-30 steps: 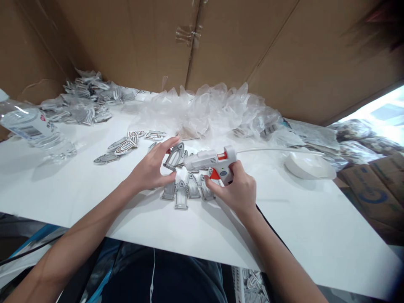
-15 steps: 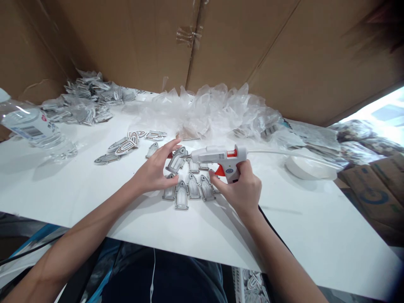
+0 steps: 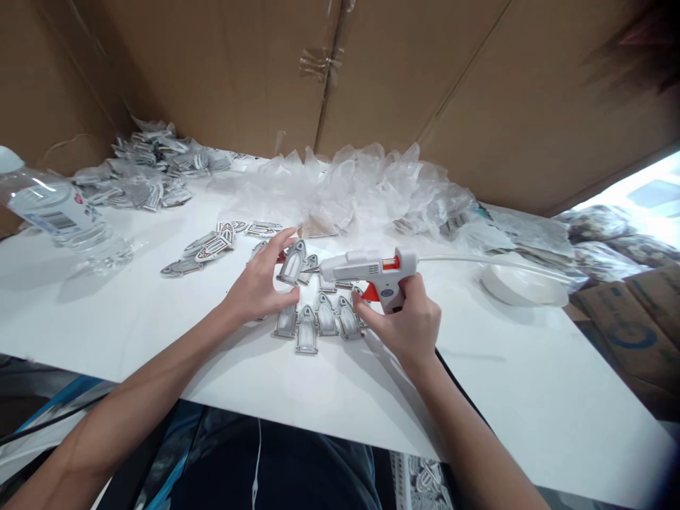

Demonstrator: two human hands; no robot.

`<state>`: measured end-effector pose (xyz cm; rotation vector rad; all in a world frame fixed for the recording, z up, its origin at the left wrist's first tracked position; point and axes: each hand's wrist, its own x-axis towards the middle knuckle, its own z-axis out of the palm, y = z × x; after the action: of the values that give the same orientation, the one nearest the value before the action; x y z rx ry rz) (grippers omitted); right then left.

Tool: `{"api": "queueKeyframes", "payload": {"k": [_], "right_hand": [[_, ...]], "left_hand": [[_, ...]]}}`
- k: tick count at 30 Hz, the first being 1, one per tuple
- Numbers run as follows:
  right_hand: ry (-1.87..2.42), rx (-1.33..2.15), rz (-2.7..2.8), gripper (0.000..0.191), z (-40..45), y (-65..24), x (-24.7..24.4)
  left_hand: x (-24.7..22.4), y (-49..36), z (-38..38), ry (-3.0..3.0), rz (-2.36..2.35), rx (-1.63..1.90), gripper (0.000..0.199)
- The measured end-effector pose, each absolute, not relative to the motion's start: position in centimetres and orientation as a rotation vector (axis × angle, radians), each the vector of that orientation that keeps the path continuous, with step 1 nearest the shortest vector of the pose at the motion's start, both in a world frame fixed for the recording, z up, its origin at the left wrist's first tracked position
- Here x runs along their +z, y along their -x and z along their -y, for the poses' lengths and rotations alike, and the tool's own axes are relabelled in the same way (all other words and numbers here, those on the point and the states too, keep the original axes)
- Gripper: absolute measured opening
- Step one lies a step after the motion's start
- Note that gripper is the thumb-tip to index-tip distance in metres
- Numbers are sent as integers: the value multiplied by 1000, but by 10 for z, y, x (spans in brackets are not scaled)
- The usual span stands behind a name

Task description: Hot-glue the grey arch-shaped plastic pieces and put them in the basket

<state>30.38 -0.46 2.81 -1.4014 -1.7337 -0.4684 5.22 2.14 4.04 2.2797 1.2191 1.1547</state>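
My right hand (image 3: 406,319) grips a white hot glue gun (image 3: 353,267) with an orange trigger. A clear glue stick (image 3: 467,259) runs out of the gun's back, and its nozzle points left. Between the fingers and thumb of my left hand (image 3: 263,283) is a grey arch-shaped piece (image 3: 292,263), held tilted just left of the nozzle. Whether the nozzle touches it I cannot tell. Below, several similar grey arch pieces (image 3: 307,331) lie in a cluster on the white table (image 3: 234,368). Some are partly hidden behind my hands and the gun.
Further left lies a small pile of arch pieces (image 3: 214,246), with a water bottle (image 3: 66,219) beyond. Bagged pieces (image 3: 159,163) and crumpled clear plastic bags (image 3: 366,184) line the cardboard wall (image 3: 239,78). A white bowl (image 3: 523,283) stands at right.
The piece in my left hand has shifted slightly up and left, away from the glue gun's nozzle, and stands more upright. My right hand and the gun have barely moved.
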Motion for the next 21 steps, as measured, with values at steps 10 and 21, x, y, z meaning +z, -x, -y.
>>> {"api": "queueKeyframes", "payload": {"k": [10, 21], "right_hand": [[1401, -534, 1798, 36, 3, -300, 26], [1390, -475, 1826, 36, 4, -300, 25]], "left_hand": [[37, -52, -20, -2340, -1169, 1324, 86], [36, -52, -21, -2332, -1186, 1303, 88]]}}
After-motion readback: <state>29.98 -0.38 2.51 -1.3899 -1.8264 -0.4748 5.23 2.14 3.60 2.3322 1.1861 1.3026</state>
